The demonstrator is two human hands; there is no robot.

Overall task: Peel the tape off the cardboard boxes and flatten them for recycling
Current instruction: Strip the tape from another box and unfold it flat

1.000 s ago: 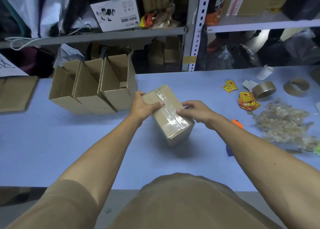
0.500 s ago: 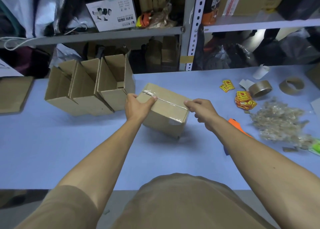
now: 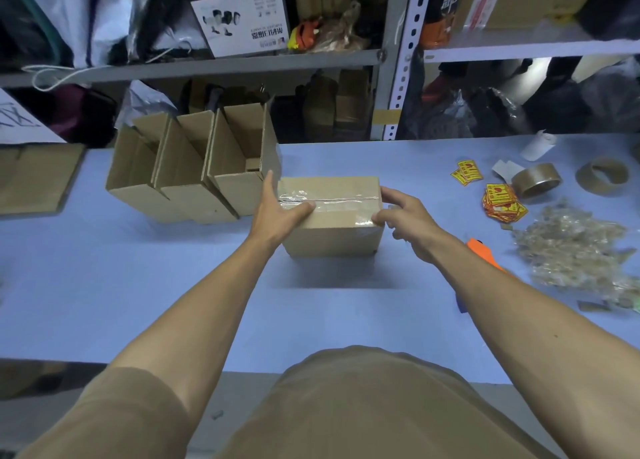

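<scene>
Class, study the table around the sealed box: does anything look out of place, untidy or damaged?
Nothing looks damaged. The sealed box sits square between both hands. The untidiest spot is the heap of crumpled peeled tape at the right, with yellow stickers scattered loosely beside it.

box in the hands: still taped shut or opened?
Taped shut: clear tape spans the closed top seam of the cardboard box, flaps flat.

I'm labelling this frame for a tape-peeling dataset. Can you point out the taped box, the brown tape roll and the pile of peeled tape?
taped box (image 3: 332,240): head view, bare front wall.
brown tape roll (image 3: 536,180): head view, outer band.
pile of peeled tape (image 3: 571,247): head view, middle of the heap.
</scene>
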